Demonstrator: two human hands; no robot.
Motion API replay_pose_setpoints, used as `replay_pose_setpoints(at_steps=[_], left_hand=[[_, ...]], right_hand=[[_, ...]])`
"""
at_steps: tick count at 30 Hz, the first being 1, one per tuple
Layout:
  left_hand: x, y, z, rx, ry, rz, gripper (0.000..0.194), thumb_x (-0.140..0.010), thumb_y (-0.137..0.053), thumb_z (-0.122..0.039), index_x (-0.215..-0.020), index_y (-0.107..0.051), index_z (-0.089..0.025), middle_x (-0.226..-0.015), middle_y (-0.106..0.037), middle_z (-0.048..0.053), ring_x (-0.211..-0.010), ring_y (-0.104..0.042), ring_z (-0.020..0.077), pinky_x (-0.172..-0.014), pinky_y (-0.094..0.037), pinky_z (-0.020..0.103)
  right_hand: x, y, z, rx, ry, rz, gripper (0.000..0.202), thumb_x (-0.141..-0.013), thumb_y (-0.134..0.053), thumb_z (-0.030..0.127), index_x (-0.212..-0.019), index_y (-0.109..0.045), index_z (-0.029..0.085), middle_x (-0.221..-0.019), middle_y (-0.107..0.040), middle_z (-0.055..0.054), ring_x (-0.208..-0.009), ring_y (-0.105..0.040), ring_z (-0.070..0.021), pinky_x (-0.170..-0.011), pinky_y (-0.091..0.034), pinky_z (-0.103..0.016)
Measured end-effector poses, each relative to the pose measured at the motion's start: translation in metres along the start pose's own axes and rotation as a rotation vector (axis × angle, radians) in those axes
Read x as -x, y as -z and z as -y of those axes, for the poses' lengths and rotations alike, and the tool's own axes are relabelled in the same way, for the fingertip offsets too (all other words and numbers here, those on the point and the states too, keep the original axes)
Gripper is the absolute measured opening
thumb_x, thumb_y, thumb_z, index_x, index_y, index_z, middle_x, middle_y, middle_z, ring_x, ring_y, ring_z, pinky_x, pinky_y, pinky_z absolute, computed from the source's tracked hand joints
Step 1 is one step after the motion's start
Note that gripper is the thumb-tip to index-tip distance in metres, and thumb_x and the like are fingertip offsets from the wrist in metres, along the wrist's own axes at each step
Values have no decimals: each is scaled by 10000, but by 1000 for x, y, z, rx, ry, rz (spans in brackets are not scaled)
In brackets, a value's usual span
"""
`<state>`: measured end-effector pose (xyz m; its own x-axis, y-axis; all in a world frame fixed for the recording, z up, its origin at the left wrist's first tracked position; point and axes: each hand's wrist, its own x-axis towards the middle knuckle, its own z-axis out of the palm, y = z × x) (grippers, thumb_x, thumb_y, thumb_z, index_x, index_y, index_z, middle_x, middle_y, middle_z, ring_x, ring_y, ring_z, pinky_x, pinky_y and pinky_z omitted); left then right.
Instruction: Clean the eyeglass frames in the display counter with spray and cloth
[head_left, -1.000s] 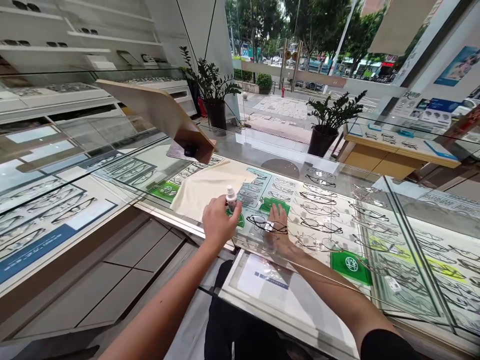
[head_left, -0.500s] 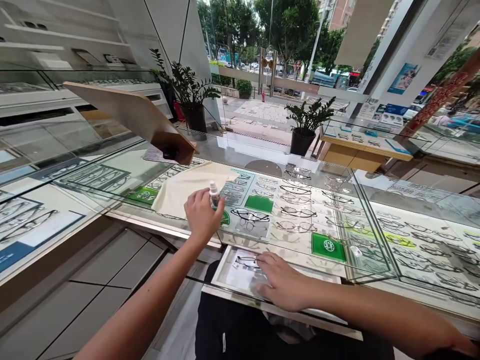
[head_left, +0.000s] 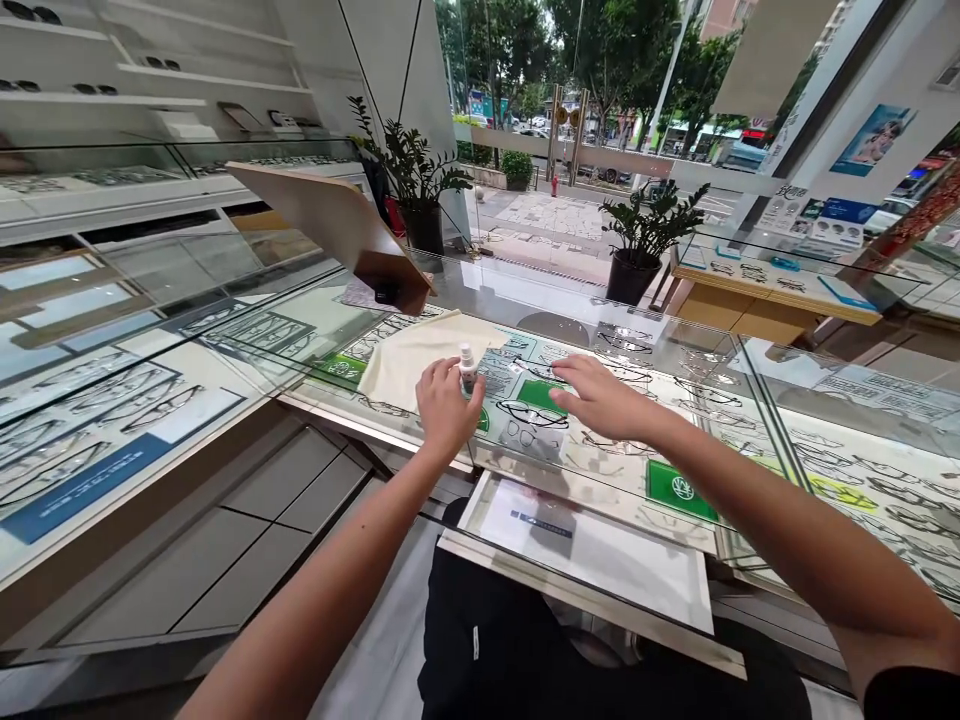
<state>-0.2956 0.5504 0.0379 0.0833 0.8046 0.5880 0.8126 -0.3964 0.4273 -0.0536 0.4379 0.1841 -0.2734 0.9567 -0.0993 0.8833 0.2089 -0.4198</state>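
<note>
A small white spray bottle [head_left: 467, 368] stands upright on the glass counter, with the thumb and fingers of my left hand [head_left: 448, 405] around it. My right hand [head_left: 600, 395] is over the counter to the right of the bottle. Thin dark eyeglasses [head_left: 536, 372] show at its fingertips; their outline blends with frames under the glass. A cream cloth [head_left: 409, 355] lies spread on the counter behind and left of the bottle. Below the counter top, the pulled-out drawer [head_left: 600, 545] holds white paper with a blue label.
Rows of eyeglass frames and green cards [head_left: 681, 488] lie under the glass. A tilted wooden-backed board [head_left: 322, 215] stands at the back left. Potted plants [head_left: 634, 270] are beyond the counter. Another glass case [head_left: 97, 440] with frames runs along the left.
My right hand has risen from the drawer to above the counter, and the eyeglasses no longer show in the drawer. My left hand stays at the bottle. The view has shifted left.
</note>
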Motion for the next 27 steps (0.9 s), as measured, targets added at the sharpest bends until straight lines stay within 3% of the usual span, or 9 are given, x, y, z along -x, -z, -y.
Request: replay_pose_setpoints(at_steps=[3,6,12,16,19,22,24,27], left_hand=[[0,0,0,2,10,1,277,-1016,-529,-457,-992,-664,-216,-1383,-677,152,-1386,-512,369,-1125,-384,533],[1,0,0,3,17,-6,271,-1011,-535,-451,-997,-668,-215,-1378,-679,152,-1382,-514,367,-1127,-384,536],[1,1,0,5,21,4,279,-1012,-536,-456,-1017,-678,-216,-1375,-681,146,-1385,-514,364,-1137,-382,535],[0,2,-2,12,32,9,280,-1007,-544,-465,-1021,-677,-219,-1373,-681,146,-1381,-515,371,-1120,-390,543],[0,2,-2,18,33,11,277,-1008,-540,-460,-1014,-674,-218,-1375,-679,149,-1383,-512,370,-1124,-384,544],[1,2,-2,22,32,11,272,-1010,-538,-454,-1028,-673,-219,-1370,-679,145,-1383,-511,363,-1144,-372,537],[2,2,-2,22,35,12,271,-1009,-541,-453,-1039,-671,-217,-1366,-679,142,-1380,-512,357,-1158,-362,530],[2,1,-3,12,45,20,279,-1008,-542,-459,-1053,-666,-213,-1364,-680,142,-1368,-517,357,-1150,-368,523]], right_hand=[[-39,-13,-19,76,-13,8,598,-1109,-357,446,-1504,-567,50,-1639,-478,-217,-1562,-354,-349,-1299,-268,-509],[-59,-27,-31,116,-45,37,584,-1106,-361,448,-1462,-604,54,-1626,-494,-219,-1552,-371,-356,-1276,-293,-479],[-64,-46,-40,121,-51,77,602,-1100,-336,500,-1432,-641,101,-1614,-516,-196,-1538,-396,-365,-1250,-324,-474],[-61,-47,-36,138,-54,117,637,-1101,-329,501,-1502,-583,77,-1653,-468,-209,-1565,-362,-369,-1283,-278,-493],[-40,-40,-13,132,-64,93,642,-1094,-364,495,-1536,-548,67,-1715,-374,-212,-1617,-267,-378,-1312,-222,-530],[3,-40,21,10,71,93,639,-1082,-400,536,-1558,-537,133,-1725,-382,-161,-1630,-253,-334,-1334,-197,-538],[36,-52,37,-132,128,207,682,-1073,-397,605,-1594,-497,178,-1726,-392,-133,-1622,-286,-309,-1336,-221,-523],[70,-95,34,-303,56,337,722,-1073,-366,631,-1591,-489,143,-1712,-410,-152,-1609,-329,-296,-1327,-272,-483]])
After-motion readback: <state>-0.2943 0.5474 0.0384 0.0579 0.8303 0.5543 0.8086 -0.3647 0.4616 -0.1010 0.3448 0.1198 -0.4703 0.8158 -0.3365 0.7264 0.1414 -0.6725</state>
